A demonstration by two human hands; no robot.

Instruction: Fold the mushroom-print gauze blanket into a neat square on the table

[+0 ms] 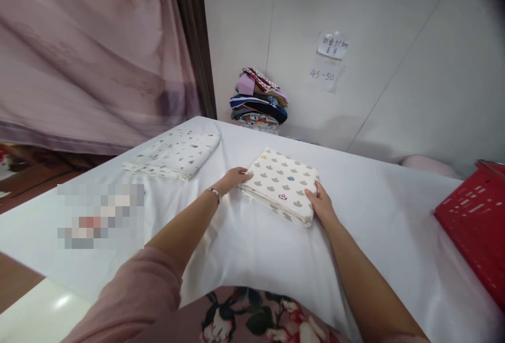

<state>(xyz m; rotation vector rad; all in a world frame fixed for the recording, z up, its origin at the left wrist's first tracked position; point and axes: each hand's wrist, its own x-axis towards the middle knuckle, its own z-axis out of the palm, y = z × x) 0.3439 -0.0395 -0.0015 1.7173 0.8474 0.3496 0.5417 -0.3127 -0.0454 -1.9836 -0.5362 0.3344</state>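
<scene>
A folded white cloth (280,180) with grey duck-like prints and a few coloured ones lies on the white-covered table (244,259) in front of me. My left hand (236,175) grips its left corner, thumb on top and the other fingers partly hidden. At the right edge, my right hand (321,202) holds the cloth with the thumb on top and fingers along the side. A second folded white cloth (175,153) with small dark prints rests farther left on the table, apart from both hands.
A red plastic basket (473,222) stands at the right. Beyond the table's far edge rises a stack of folded fabrics (258,102) against the wall. A pink curtain (87,59) hangs at the left. Handwritten paper notes (330,61) are on the wall. A blurred patch covers something at left.
</scene>
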